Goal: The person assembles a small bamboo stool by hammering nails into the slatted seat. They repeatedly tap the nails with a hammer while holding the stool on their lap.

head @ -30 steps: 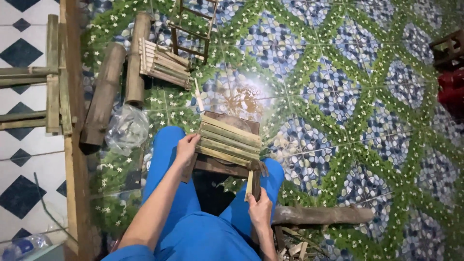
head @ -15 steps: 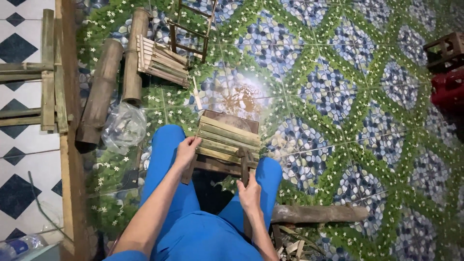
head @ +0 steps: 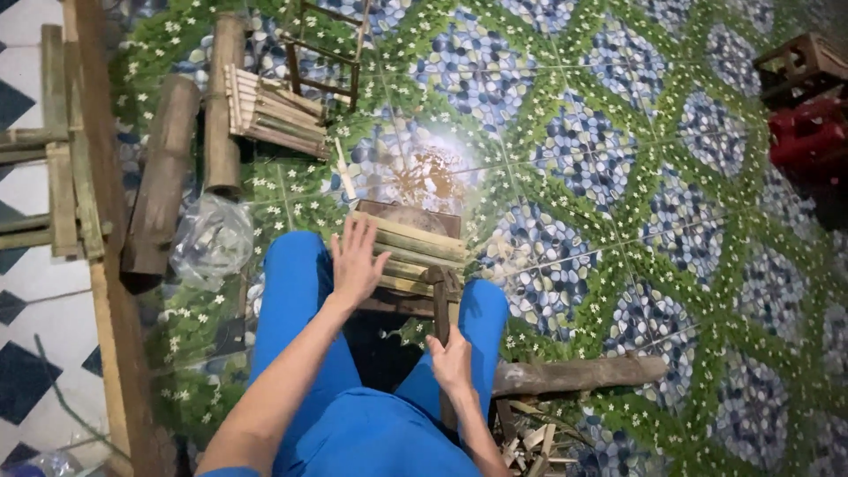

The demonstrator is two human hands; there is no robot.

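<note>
Count's pretty simple: two hands on the work, a left hand (head: pixel 358 262) and a right hand (head: pixel 451 360), plus one small bamboo-slat rack (head: pixel 413 253) between the knees. Off to the side I get two thick bamboo logs (head: pixel 162 172) standing near each other, one bundle of slats (head: pixel 268 109), one clear plastic bag (head: pixel 212 238). Also one loose log (head: pixel 579 374) and one red crate (head: pixel 808 134).

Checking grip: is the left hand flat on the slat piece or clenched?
Flat: left hand lies palm-down, fingers spread, on the bamboo slat piece.
</note>
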